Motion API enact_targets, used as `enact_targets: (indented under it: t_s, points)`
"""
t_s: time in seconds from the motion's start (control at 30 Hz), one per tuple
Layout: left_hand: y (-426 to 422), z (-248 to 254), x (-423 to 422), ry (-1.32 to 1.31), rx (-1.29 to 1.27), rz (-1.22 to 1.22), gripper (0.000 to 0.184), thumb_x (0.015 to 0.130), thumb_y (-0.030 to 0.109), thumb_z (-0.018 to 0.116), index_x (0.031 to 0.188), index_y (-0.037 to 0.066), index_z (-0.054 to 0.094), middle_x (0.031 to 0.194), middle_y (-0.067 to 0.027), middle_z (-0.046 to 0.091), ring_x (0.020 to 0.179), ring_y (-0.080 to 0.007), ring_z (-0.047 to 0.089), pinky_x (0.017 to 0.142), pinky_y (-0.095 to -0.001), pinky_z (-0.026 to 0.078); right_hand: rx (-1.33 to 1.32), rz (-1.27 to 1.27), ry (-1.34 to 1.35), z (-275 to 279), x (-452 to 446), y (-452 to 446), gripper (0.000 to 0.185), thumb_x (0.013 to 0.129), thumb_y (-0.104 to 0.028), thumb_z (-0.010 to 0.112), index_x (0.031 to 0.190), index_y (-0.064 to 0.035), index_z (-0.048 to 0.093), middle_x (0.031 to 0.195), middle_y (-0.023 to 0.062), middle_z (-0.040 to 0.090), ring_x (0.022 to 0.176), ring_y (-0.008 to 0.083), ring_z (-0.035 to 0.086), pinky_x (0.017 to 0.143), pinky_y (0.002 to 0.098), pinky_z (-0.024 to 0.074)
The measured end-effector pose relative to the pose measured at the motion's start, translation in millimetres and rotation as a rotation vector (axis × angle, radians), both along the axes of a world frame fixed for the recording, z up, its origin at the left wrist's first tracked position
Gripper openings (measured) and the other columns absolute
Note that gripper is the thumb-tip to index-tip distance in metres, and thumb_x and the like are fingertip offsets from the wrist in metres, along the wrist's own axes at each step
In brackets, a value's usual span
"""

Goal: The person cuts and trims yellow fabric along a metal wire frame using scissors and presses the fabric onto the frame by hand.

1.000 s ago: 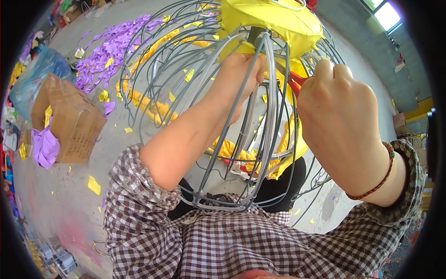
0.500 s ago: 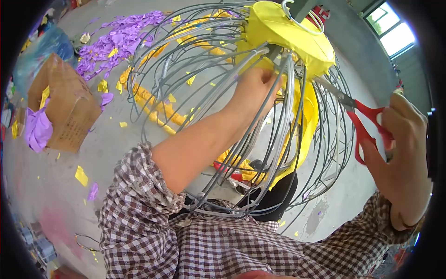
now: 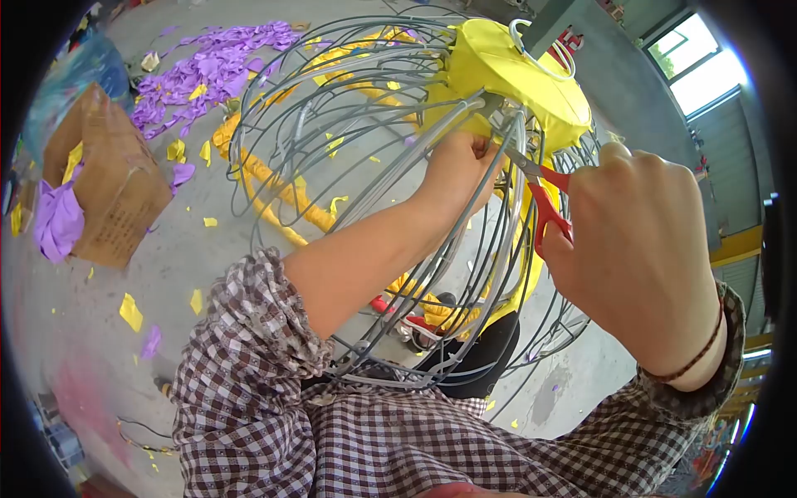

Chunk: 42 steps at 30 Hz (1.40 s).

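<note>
A dome-shaped frame of grey wires (image 3: 390, 178) stands before me, its top wrapped in yellow fabric (image 3: 519, 70). My left hand (image 3: 459, 173) reaches in among the wires just below this cover, fingers pinched at the fabric's lower edge; the fingertips are partly hidden. In my right hand (image 3: 635, 228) is a pair of scissors with red handles (image 3: 548, 217). Their blades point up and left, between the wires and close to my left fingers. Behind the wires on the right, more yellow fabric hangs down.
A white hook (image 3: 544, 46) rises from the frame's top, beside a grey post (image 3: 554, 29). On the floor at left are a cardboard box (image 3: 124, 187), a heap of purple pieces (image 3: 207, 75) and yellow scraps (image 3: 130, 311). A yellow fabric-wrapped loop (image 3: 311, 214) shows through the wires.
My right hand has brought the scissors left, from outside the frame to beside my left fingers. My left hand stays at nearly the same spot under the yellow cover.
</note>
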<state>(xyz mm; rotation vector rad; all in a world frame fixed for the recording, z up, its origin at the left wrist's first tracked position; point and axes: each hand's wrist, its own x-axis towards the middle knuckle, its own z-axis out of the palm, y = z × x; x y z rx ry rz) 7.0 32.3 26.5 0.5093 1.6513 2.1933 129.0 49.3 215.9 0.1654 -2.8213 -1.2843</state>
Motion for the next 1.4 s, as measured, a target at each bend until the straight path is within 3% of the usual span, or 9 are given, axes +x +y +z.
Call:
enact_targets:
  t_s: [0.2,0.33,0.87,1.0,1.4]
  points:
    - [-7.4,8.8,5.5,-0.060,0.028,-0.009,0.022,0.095,0.015,0.061,0.083,-0.003,0.067,0.069,-0.0069,0.061,0.059,-0.0137,0.053,0.055,-0.0301,0.044,0.006,0.084,-0.083,1.9,-21.6,-9.2,0.029,0.074,-0.028,0.072,0.071,0.0009,0.070,0.077,0.0126,0.065,0.054,0.0230,0.052,0.054,0.0335,0.0410]
    - [-12.2,13.4,4.2,-0.148,0.024,-0.097,0.023,0.095,0.015,0.059,0.083,-0.003,0.067,0.069,-0.0074,0.061,0.059,-0.0135,0.053,0.055,-0.0299,0.044,-0.129,0.352,-0.069,-3.4,-35.4,11.4,0.027,0.071,-0.027,0.072,0.070,0.0000,0.069,0.081,0.0132,0.068,0.058,0.0230,0.056,0.057,0.0326,0.0438]
    - [-0.2,-8.9,-8.2,-0.111,0.181,-0.141,0.023,0.092,0.014,0.061,0.088,-0.007,0.069,0.073,-0.0109,0.064,0.064,-0.0147,0.058,0.059,-0.0286,0.047,-0.178,0.183,0.115,-30.2,-0.4,90.4,0.034,0.076,-0.035,0.068,0.088,-0.0025,0.066,0.097,0.0116,0.065,0.074,0.0219,0.056,0.070,0.0314,0.0442]
    - [-0.9,-2.8,-2.5,-0.207,0.274,-0.081,0.020,0.092,0.012,0.061,0.090,-0.006,0.068,0.078,-0.0111,0.065,0.070,-0.0160,0.060,0.063,-0.0285,0.048,-0.171,0.107,0.210,-34.5,19.2,113.1,0.037,0.078,-0.037,0.067,0.093,-0.0032,0.065,0.101,0.0112,0.065,0.078,0.0217,0.057,0.074,0.0311,0.0443]
    - [-9.3,8.2,4.3,-0.277,0.234,-0.194,0.022,0.095,0.016,0.060,0.105,-0.004,0.064,0.093,-0.0111,0.063,0.084,-0.0154,0.057,0.082,-0.0316,0.047,-0.136,-0.029,0.457,-65.8,56.6,164.8,0.044,0.083,-0.043,0.063,0.107,-0.0051,0.062,0.113,0.0099,0.062,0.091,0.0208,0.057,0.084,0.0302,0.0446]
